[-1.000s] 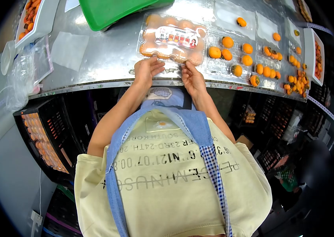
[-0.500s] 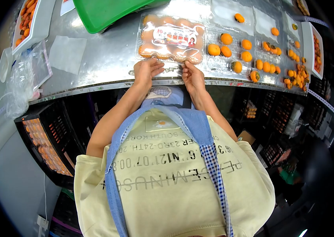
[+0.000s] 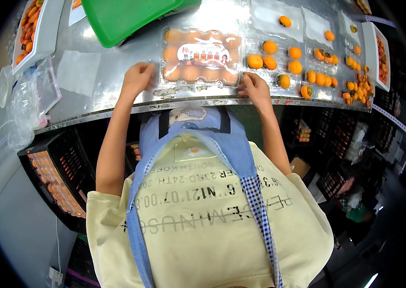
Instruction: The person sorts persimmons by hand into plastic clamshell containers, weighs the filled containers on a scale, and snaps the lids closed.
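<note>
A clear plastic clamshell pack (image 3: 200, 73) of round orange fruit, with a printed label (image 3: 203, 54) on its lid, lies flat and closed near the table's front edge. My left hand (image 3: 137, 80) is left of the pack, apart from it, its fingers bent and their tips smeared by motion. At the pack's lower right corner, my right hand (image 3: 257, 89) has its fingers curled in, very close to the rim; whether they grip it is hidden. Right of that hand, small persimmons (image 3: 270, 47) sit in open clear trays.
A green tray (image 3: 131, 19) stands behind the pack. White boxes of orange fruit stand at the far left (image 3: 48, 36) and far right (image 3: 370, 53). A white sheet (image 3: 79, 72) and plastic bags (image 3: 23, 103) lie to the left. Black crates (image 3: 71, 163) are below the table.
Both hands have left the pack's front edge and spread apart, the left one away to the left, the right one to the front right corner. The pack shows slightly lower and further left.
</note>
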Demonstrator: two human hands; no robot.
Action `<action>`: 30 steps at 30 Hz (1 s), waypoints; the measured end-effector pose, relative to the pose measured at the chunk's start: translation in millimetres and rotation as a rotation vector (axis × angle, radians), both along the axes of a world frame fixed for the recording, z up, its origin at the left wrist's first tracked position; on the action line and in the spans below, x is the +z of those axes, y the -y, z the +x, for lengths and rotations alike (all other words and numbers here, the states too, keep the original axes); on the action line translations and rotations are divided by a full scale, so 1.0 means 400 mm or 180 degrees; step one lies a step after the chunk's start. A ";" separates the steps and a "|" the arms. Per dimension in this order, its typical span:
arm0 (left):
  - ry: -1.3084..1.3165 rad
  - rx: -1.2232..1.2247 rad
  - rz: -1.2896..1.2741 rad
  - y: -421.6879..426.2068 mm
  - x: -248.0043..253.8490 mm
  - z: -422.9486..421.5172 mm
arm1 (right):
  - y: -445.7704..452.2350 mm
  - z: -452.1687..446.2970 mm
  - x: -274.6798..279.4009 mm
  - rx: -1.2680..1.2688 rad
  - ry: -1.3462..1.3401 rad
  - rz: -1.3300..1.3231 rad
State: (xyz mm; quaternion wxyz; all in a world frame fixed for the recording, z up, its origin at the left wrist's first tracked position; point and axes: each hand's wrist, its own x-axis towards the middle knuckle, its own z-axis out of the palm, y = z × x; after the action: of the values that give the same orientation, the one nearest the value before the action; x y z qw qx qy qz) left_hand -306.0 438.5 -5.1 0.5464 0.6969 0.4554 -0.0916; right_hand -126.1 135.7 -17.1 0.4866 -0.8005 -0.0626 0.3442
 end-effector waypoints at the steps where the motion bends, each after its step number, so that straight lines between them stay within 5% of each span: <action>1: 0.0181 -0.0123 0.0111 -0.002 -0.015 0.018 | -0.011 0.005 -0.003 0.0184 0.0387 -0.0297; 6: 0.0461 0.0006 -0.0718 -0.010 -0.055 0.043 | -0.069 0.018 0.012 0.0799 0.1368 -0.0944; 10: 0.0443 -0.0350 -0.0731 -0.029 -0.057 0.009 | -0.072 0.048 -0.001 0.1175 0.0460 -0.0993; 14: 0.0354 -0.0090 -0.0724 -0.038 -0.060 -0.035 | -0.094 0.021 0.027 0.0739 -0.0801 -0.0263; 25: 0.0387 0.0274 -0.0793 -0.012 -0.056 -0.054 | -0.105 0.029 0.020 0.0689 -0.0538 -0.0058; 30: 0.1205 0.1562 -0.1603 0.067 0.023 -0.026 | -0.065 0.049 0.065 0.0992 -0.1076 0.0275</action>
State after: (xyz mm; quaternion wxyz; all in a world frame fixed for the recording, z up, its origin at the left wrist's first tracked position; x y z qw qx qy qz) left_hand -316.6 411.7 4.2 0.7802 0.4162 0.4628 0.0629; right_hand -106.4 161.9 9.0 0.4649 -0.6907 -0.1177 0.5413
